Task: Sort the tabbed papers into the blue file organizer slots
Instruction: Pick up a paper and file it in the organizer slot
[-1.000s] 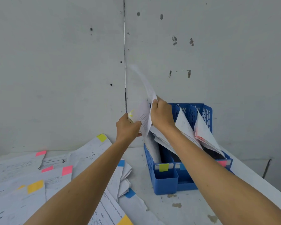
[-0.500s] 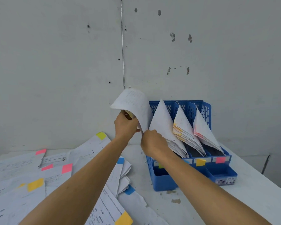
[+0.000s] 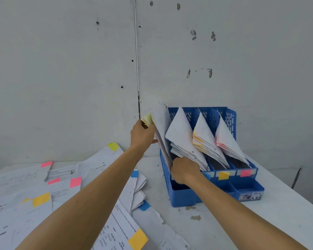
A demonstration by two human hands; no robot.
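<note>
Paper [image 3: 162, 123] with a yellow tab [image 3: 147, 118] leans into the organizer's [image 3: 186, 197] left slot [image 3: 165, 164]. Our left hand [image 3: 143, 135] grips its top and our right hand [image 3: 184, 171] pinches its lower edge. Pushed unevenly, it could buckle or miss.

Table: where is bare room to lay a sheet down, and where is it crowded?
Bare: the table in front of the blue file organizer and to its right. Crowded: loose tabbed papers cover the left side; the left hand and right hand hold a sheet at the organizer's leftmost slot.
</note>
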